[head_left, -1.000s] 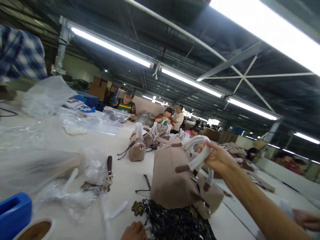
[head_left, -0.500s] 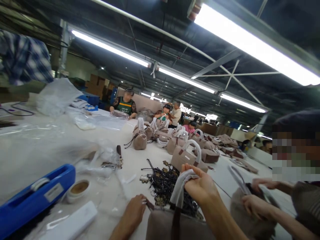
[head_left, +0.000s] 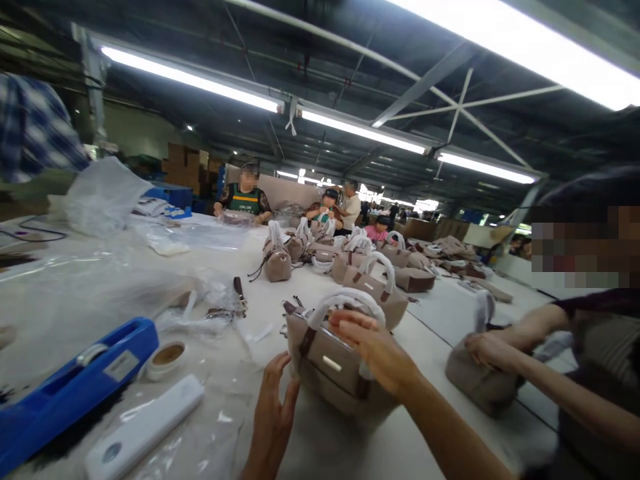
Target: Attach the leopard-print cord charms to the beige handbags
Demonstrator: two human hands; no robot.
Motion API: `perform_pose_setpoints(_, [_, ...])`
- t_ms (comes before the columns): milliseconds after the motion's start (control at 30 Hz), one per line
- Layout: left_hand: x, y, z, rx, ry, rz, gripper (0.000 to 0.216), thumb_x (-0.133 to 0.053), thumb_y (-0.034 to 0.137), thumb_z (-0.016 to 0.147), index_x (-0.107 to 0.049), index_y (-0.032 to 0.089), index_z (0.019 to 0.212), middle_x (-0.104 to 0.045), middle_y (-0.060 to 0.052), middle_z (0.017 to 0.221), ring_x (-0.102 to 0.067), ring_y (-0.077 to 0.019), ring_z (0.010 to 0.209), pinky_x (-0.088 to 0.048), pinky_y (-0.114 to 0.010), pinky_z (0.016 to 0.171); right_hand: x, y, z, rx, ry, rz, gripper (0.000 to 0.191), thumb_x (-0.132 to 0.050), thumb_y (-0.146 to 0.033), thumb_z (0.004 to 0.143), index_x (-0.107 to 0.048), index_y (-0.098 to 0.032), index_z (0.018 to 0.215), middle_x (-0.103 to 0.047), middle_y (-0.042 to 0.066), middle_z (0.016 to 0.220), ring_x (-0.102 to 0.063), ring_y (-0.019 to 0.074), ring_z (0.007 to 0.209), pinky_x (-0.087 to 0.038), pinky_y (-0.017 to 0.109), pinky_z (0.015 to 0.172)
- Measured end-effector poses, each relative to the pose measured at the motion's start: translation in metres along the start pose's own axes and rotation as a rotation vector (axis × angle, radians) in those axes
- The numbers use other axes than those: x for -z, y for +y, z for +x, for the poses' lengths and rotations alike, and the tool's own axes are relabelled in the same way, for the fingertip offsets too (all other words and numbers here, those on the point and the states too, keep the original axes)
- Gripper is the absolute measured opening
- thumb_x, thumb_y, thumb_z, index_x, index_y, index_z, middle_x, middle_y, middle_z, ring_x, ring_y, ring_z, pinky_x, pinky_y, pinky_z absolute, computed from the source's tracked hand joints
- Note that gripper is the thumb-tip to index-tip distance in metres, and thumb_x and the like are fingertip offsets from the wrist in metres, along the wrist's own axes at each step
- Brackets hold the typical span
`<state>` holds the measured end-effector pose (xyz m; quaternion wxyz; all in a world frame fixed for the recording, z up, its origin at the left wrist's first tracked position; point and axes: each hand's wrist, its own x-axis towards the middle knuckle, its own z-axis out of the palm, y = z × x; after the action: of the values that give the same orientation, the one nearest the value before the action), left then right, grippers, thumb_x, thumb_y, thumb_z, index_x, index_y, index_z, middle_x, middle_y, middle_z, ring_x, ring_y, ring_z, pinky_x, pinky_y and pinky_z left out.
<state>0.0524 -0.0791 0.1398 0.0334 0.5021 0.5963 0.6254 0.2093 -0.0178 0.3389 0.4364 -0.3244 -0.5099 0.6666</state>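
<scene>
A small taupe handbag (head_left: 330, 373) with white-wrapped handles (head_left: 345, 299) stands on the white table (head_left: 440, 320) right in front of me. My left hand (head_left: 274, 410) is raised with fingers spread, its fingertips against the bag's left side. My right hand (head_left: 373, 347) lies over the bag's top in front of the handles, fingers stretched out towards the left. Neither hand grips anything that I can see.
A co-worker's hands (head_left: 483, 348) press on another taupe bag (head_left: 475, 383) at the right. Several finished bags (head_left: 373, 280) stand in a row behind. At the left lie a blue tape dispenser (head_left: 75, 387), a tape roll (head_left: 167, 357), a white box (head_left: 145, 427) and clear plastic bags (head_left: 100, 287).
The bag was drawn close and low with my right hand pinching its wrapped handle; now it stands upright on the table, the handle is released, and both hands rest against it.
</scene>
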Motion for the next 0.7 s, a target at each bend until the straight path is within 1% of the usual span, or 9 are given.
perform_pose_setpoints(67, [-0.004, 0.001, -0.001, -0.005, -0.048, 0.007, 0.039, -0.048, 0.035, 0.091, -0.049, 0.021, 0.127, -0.055, -0.012, 0.132, -0.052, -0.0277, 0.123, -0.048, -0.051, 0.1, 0.027, 0.001, -0.021, 0.112, 0.02, -0.366, 0.025, -0.073, -0.037, 0.074, -0.071, -0.015, 0.087, -0.072, 0.006, 0.077, -0.066, 0.0201, 0.069, -0.053, 0.032, 0.069])
perform_pose_setpoints(133, [-0.007, 0.003, -0.001, -0.016, -0.097, 0.009, 0.044, -0.048, 0.033, 0.091, -0.043, 0.022, 0.133, -0.05, -0.012, 0.136, -0.047, -0.0276, 0.127, -0.046, -0.051, 0.102, 0.062, 0.002, -0.036, 0.285, 0.284, -0.592, 0.031, -0.069, -0.045, 0.076, -0.07, -0.017, 0.09, -0.071, 0.005, 0.076, -0.064, 0.0201, 0.065, -0.052, 0.034, 0.065])
perform_pose_setpoints(200, [-0.011, 0.005, -0.001, -0.029, -0.137, 0.01, 0.048, -0.049, 0.032, 0.091, -0.038, 0.022, 0.137, -0.046, -0.013, 0.139, -0.043, -0.0278, 0.131, -0.045, -0.051, 0.102, 0.097, 0.009, -0.045, 0.413, 0.463, -0.721, 0.036, -0.072, -0.043, 0.074, -0.068, -0.02, 0.101, -0.071, 0.007, 0.099, -0.065, 0.0229, 0.084, -0.052, 0.037, 0.079])
perform_pose_setpoints(267, [-0.017, 0.007, -0.001, -0.037, -0.155, 0.016, 0.053, -0.051, 0.032, 0.091, -0.035, 0.022, 0.14, -0.043, -0.014, 0.142, -0.04, -0.0287, 0.133, -0.044, -0.052, 0.103, 0.126, 0.024, -0.049, 0.363, 0.408, -0.749, 0.058, -0.079, -0.041, 0.065, -0.063, -0.022, 0.117, -0.063, 0.009, 0.123, -0.059, 0.0271, 0.109, -0.046, 0.042, 0.095])
perform_pose_setpoints(333, [-0.024, 0.008, 0.0, -0.048, -0.155, 0.024, 0.058, -0.053, 0.032, 0.089, -0.032, 0.022, 0.142, -0.04, -0.014, 0.143, -0.038, -0.0296, 0.135, -0.042, -0.054, 0.104, 0.142, 0.042, -0.05, 0.188, 0.237, -0.689, 0.074, -0.082, -0.043, 0.059, -0.058, -0.021, 0.126, -0.059, 0.011, 0.13, -0.054, 0.0303, 0.119, -0.044, 0.046, 0.099])
perform_pose_setpoints(433, [-0.031, 0.012, 0.007, -0.065, -0.142, 0.039, 0.064, -0.056, 0.033, 0.088, -0.028, 0.022, 0.145, -0.039, -0.015, 0.144, -0.036, -0.0302, 0.136, -0.037, -0.056, 0.107, 0.137, 0.058, -0.048, 0.005, 0.139, -0.601, 0.07, -0.077, -0.045, 0.064, -0.058, -0.02, 0.126, -0.063, 0.01, 0.123, -0.057, 0.0306, 0.115, -0.047, 0.045, 0.095])
perform_pose_setpoints(533, [-0.031, 0.017, 0.022, -0.063, -0.132, 0.047, 0.061, -0.054, 0.035, 0.088, -0.034, 0.019, 0.143, -0.038, -0.016, 0.146, -0.035, -0.0305, 0.137, -0.032, -0.055, 0.111, 0.106, 0.06, -0.047, -0.011, 0.179, -0.603, 0.06, -0.075, -0.042, 0.069, -0.06, -0.02, 0.122, -0.065, 0.009, 0.119, -0.059, 0.0279, 0.11, -0.046, 0.041, 0.095])
perform_pose_setpoints(633, [-0.021, 0.022, 0.039, -0.033, -0.147, 0.051, 0.051, -0.043, 0.037, 0.093, -0.041, 0.018, 0.14, -0.041, -0.014, 0.146, -0.037, -0.0292, 0.136, -0.029, -0.053, 0.113, 0.07, 0.065, -0.045, -0.02, 0.073, -0.474, 0.058, -0.073, -0.041, 0.072, -0.059, -0.021, 0.124, -0.066, 0.008, 0.116, -0.062, 0.0259, 0.102, -0.051, 0.038, 0.086])
perform_pose_setpoints(700, [-0.013, 0.024, 0.046, -0.046, -0.172, 0.058, 0.048, -0.037, 0.038, 0.095, -0.043, 0.019, 0.138, -0.045, -0.012, 0.144, -0.039, -0.0287, 0.135, -0.028, -0.052, 0.114, 0.053, 0.073, -0.045, 0.018, 0.045, -0.429, 0.056, -0.073, -0.041, 0.073, -0.059, -0.021, 0.124, -0.064, 0.008, 0.119, -0.061, 0.0256, 0.106, -0.05, 0.038, 0.09])
